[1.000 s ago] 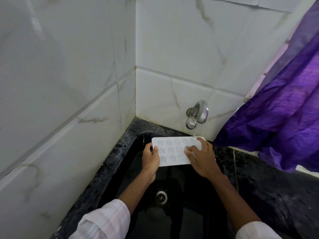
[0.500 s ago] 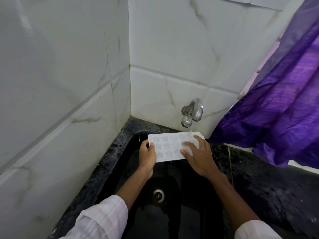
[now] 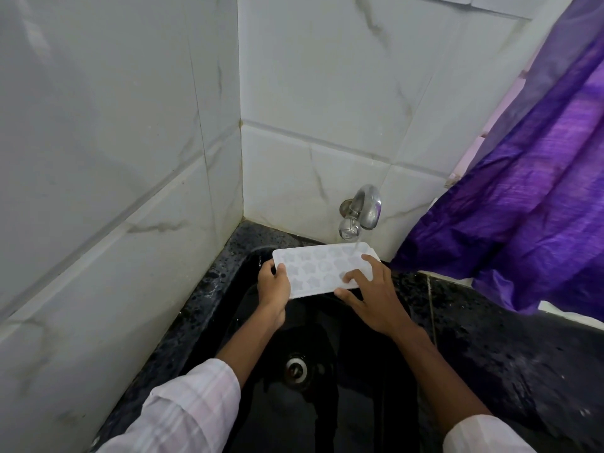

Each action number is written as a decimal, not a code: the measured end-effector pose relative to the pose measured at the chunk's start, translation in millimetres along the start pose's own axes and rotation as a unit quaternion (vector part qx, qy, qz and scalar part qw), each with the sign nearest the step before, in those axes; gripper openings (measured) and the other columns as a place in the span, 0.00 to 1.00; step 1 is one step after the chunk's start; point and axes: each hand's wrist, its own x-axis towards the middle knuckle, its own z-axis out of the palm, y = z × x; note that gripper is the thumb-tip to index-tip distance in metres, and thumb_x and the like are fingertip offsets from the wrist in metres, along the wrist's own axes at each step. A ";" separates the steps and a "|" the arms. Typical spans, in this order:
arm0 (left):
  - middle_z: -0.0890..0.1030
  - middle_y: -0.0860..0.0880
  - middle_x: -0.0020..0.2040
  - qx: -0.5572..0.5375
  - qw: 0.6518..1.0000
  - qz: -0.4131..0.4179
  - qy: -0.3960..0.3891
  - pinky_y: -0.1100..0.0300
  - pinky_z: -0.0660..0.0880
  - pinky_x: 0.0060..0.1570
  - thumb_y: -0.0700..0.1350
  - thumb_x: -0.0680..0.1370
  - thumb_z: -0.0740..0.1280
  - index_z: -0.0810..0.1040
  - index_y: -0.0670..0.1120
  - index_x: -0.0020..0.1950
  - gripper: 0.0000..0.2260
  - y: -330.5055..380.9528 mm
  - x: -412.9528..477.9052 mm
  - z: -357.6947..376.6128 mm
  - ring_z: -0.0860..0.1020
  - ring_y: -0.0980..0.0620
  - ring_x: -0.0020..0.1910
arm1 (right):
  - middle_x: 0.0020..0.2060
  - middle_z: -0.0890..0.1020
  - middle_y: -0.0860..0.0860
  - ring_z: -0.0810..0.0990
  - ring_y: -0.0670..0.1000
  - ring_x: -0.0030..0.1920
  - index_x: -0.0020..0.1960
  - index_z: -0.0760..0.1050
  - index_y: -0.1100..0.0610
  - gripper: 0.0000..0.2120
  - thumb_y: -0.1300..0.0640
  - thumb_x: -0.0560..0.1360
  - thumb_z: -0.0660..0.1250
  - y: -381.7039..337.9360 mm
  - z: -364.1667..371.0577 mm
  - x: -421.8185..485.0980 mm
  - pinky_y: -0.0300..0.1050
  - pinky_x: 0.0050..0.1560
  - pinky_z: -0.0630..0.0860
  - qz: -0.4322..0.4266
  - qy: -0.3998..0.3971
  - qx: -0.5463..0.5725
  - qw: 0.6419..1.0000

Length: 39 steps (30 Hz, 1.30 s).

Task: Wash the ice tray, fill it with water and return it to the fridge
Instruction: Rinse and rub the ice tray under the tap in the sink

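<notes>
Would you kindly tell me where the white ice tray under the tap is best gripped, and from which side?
Grip its short ends, coming from left and right. The ice tray is a thin, flat rectangle held roughly level, so end grips should leave the star moulds open to water from the tap.

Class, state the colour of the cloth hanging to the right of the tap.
The cloth is purple, clearest in the head view.
</notes>
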 end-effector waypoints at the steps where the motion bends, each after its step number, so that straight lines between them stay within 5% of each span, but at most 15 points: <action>1: 0.79 0.44 0.59 0.001 1.000 0.001 -0.001 0.46 0.80 0.55 0.45 0.85 0.56 0.72 0.46 0.69 0.14 -1.0 0.4 -0.2 0.80 0.44 0.55 | 0.75 0.60 0.60 0.52 0.51 0.73 0.58 0.76 0.50 0.29 0.30 0.71 0.55 0.3 0.6 1.0 0.61 0.73 0.58 0.004 -0.004 -0.002 1.000; 6: 0.80 0.44 0.60 0.011 1.000 0.010 0.005 0.48 0.80 0.53 0.45 0.85 0.55 0.73 0.45 0.68 0.14 -4.0 0.7 -3.5 0.81 0.45 0.54 | 0.73 0.64 0.63 0.60 0.63 0.72 0.59 0.79 0.47 0.35 0.25 0.73 0.48 6.8 3.9 5.9 0.65 0.69 0.63 -0.029 0.004 -0.079 0.996; 21: 0.80 0.44 0.60 0.014 1.000 0.024 0.000 0.44 0.79 0.59 0.44 0.85 0.55 0.73 0.46 0.67 0.13 -6.5 -4.3 -4.5 0.80 0.44 0.56 | 0.76 0.59 0.59 0.56 0.63 0.73 0.62 0.76 0.45 0.40 0.21 0.69 0.43 7.4 8.6 -2.9 0.64 0.69 0.65 0.016 -0.028 -0.083 0.996; 29: 0.79 0.44 0.60 0.022 1.000 0.012 0.001 0.43 0.79 0.58 0.45 0.85 0.55 0.72 0.46 0.68 0.13 -11.2 -4.7 -8.7 0.80 0.44 0.56 | 0.76 0.58 0.54 0.54 0.60 0.73 0.64 0.76 0.43 0.23 0.34 0.75 0.60 8.8 6.2 -8.6 0.55 0.72 0.56 0.021 -0.046 -0.019 0.999; 33: 0.79 0.44 0.60 0.038 0.999 0.018 0.005 0.43 0.79 0.57 0.45 0.86 0.55 0.72 0.46 0.68 0.13 -14.3 -4.1 -18.8 0.79 0.44 0.56 | 0.73 0.62 0.55 0.59 0.58 0.72 0.73 0.67 0.53 0.25 0.45 0.79 0.62 17.2 5.0 -6.1 0.51 0.72 0.58 0.174 0.053 0.110 0.977; 36: 0.78 0.46 0.60 0.055 0.998 0.029 -0.008 0.49 0.77 0.53 0.45 0.86 0.55 0.71 0.47 0.68 0.12 -20.9 -6.6 -29.1 0.79 0.46 0.55 | 0.72 0.68 0.55 0.69 0.57 0.70 0.77 0.60 0.57 0.30 0.44 0.80 0.61 26.2 9.3 -4.3 0.54 0.70 0.68 0.284 0.006 0.216 0.934; 39: 0.78 0.48 0.59 0.078 0.995 0.046 -0.030 0.54 0.74 0.51 0.44 0.86 0.55 0.72 0.47 0.67 0.12 -32.3 -12.1 -41.8 0.78 0.49 0.54 | 0.61 0.78 0.53 0.80 0.50 0.55 0.71 0.70 0.57 0.20 0.49 0.82 0.60 25.7 13.5 -15.0 0.44 0.48 0.82 0.307 -0.026 0.309 0.900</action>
